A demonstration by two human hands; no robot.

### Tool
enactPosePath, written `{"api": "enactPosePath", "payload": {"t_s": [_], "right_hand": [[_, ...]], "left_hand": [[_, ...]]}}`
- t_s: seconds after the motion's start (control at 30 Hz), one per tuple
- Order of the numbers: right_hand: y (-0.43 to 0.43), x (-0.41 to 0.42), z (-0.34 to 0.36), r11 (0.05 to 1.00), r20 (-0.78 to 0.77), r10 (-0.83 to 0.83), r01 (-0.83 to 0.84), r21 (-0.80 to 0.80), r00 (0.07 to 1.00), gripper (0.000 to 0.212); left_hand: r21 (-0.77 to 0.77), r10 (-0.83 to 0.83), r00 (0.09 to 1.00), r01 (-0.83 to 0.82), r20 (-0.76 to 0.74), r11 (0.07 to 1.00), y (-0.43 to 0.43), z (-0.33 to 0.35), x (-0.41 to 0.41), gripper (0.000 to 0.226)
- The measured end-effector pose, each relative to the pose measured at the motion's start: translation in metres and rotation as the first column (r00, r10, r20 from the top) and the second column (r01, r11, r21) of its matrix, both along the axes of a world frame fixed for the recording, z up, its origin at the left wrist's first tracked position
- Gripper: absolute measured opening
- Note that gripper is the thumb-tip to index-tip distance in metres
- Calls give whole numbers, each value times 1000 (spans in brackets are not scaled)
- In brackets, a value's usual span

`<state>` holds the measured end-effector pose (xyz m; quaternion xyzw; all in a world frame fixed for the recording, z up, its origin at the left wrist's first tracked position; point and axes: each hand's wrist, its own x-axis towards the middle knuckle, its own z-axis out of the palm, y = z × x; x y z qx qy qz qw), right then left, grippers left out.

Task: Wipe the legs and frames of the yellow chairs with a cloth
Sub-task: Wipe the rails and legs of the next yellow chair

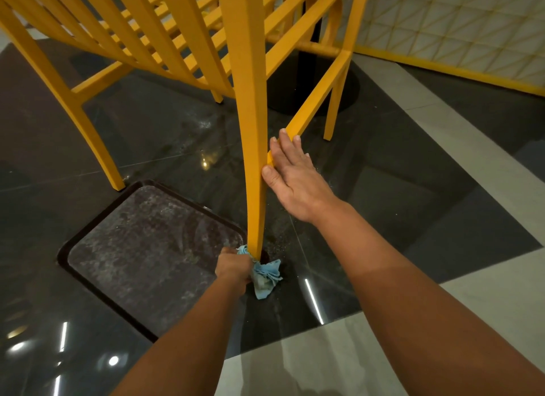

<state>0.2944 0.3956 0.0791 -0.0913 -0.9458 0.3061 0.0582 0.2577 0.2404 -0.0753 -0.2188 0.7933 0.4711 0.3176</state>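
Chair: a yellow chair (182,41) with a slatted seat stands on the dark glossy floor (413,189), near the middle of the view.
Near leg: the leg (253,130) runs top to bottom through the view. Its long axis is close to upright and slightly bowed, with the foot pointing down at the floor.
Side rail: a rail (318,100) joins the near leg partway down and slants up and right to the far leg (336,100).
Cloth: a light blue cloth (265,274) is bunched round the foot of the near leg, at floor level, with a loose end trailing toward the viewer.
Left hand: the left hand (234,267) is clenched round the cloth and holds it against the leg's base.
Right hand: the right hand (290,171) lies flat over the joint of rail and leg, grasping nothing. Its fingers are stretched along the rail and its thumb presses the leg's side.
Floor panel: a dark-framed, dusty inset panel (141,248) lies just left of the leg's foot.
Behind: a black table base (348,86) stands beyond the chair, and a pale patterned wall (457,27) with yellow trim is at the upper right.
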Motion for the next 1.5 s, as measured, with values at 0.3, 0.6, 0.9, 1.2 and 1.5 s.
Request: {"api": "enactPosePath", "payload": {"t_s": [0.3,0.6,0.9,1.2,1.5], "right_hand": [[0,1,-1,1000,2,-11,11,4,1000,67],[-6,5,10,998,71,-18,22,-52,997,67],[-26,15,33,969,-507,-245,227,-97,826,46],[-91,13,67,986,-782,57,88,141,620,22],[-138,-1,107,996,-396,-82,58,-73,914,46]], "left_hand": [[275,66,995,-84,73,958,-19,19,-12,25],[484,-67,997,83,-49,871,-45,79,-26,24],[594,-164,957,278,-238,755,-68,149,-40,39],[633,-90,872,417,-481,652,-85,213,-46,31],[635,-16,810,471,-586,613,-112,255,-51,23]]}}
